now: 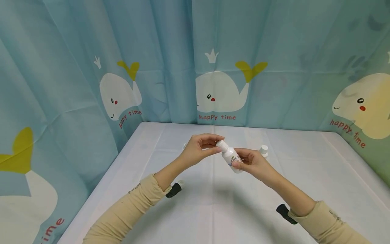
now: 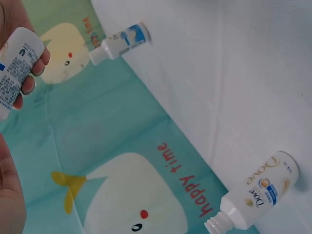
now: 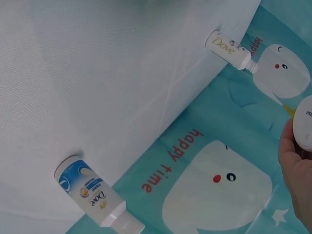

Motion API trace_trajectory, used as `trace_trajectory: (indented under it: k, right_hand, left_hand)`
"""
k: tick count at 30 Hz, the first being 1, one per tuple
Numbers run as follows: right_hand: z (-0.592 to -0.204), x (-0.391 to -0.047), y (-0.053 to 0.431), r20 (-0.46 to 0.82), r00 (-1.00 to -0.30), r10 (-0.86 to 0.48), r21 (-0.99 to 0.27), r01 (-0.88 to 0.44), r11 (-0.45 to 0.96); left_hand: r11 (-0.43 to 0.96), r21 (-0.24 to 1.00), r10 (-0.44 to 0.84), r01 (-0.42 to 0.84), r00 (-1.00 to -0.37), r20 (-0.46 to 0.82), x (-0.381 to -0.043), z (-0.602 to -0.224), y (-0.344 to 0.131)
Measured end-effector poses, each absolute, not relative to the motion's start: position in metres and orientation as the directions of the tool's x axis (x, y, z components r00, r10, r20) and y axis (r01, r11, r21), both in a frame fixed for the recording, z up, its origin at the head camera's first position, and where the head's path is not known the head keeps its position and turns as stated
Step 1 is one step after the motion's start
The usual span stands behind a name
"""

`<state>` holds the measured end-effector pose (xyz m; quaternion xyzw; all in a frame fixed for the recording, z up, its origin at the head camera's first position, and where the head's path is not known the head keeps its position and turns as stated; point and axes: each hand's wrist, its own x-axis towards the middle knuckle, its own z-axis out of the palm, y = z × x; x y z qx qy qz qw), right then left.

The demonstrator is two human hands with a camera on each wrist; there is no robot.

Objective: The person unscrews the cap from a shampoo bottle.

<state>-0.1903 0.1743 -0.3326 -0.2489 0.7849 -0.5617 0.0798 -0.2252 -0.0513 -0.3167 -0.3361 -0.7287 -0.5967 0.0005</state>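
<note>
A small white Dove bottle (image 1: 232,158) is held tilted above the table, its cap end up and to the left. My right hand (image 1: 254,164) grips its body, thumb in front and fingers behind. At the white cap (image 1: 222,145), my left hand (image 1: 198,149) pinches with thumb and fingertips. The left wrist view shows small print on the bottle's back (image 2: 22,63) and the right fingers curled round it; the cap is out of sight there. In the right wrist view only the bottle's round base (image 3: 304,124) shows, beside the right hand (image 3: 295,170).
A capless Dove bottle (image 2: 261,192) with a bare threaded neck stands on the left, mostly hidden behind the left hand in the head view. A capped Dove bottle (image 3: 92,192) with a blue band stands on the right. A whale-print curtain (image 1: 170,67) borders the white table (image 1: 189,217).
</note>
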Motion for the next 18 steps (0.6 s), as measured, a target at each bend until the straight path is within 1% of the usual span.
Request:
trace_trajectory:
  k: [5,9,15,18]
  right_hand:
    - [-0.3338,-0.1905,0.1741,0.157,-0.857,-0.491,-0.920,-0.307,0.242]
    - [-0.3348,-0.1913,0.1731,0.158,-0.856,-0.493,-0.919,-0.310,0.244]
    - [-0.3342,-0.1918,0.1721,0.148,-0.864,-0.481,-0.921,-0.297,0.251]
    - [-0.3338,-0.1919,0.1722,0.141,-0.868,-0.476,-0.924,-0.288,0.253]
  left_hand:
    - [0.110,0.889,0.438,0.445,-0.825,0.359,-0.2260,-0.3167,-0.0477]
    - [0.125,0.897,0.410,0.424,-0.845,0.343,-0.2276,-0.3170,-0.0454]
    - [0.102,0.920,0.417,0.379,-0.856,0.306,-0.2289,-0.3172,-0.0454]
    - [0.065,0.925,0.447,0.375,-0.840,0.309,-0.2294,-0.3175,-0.0477]
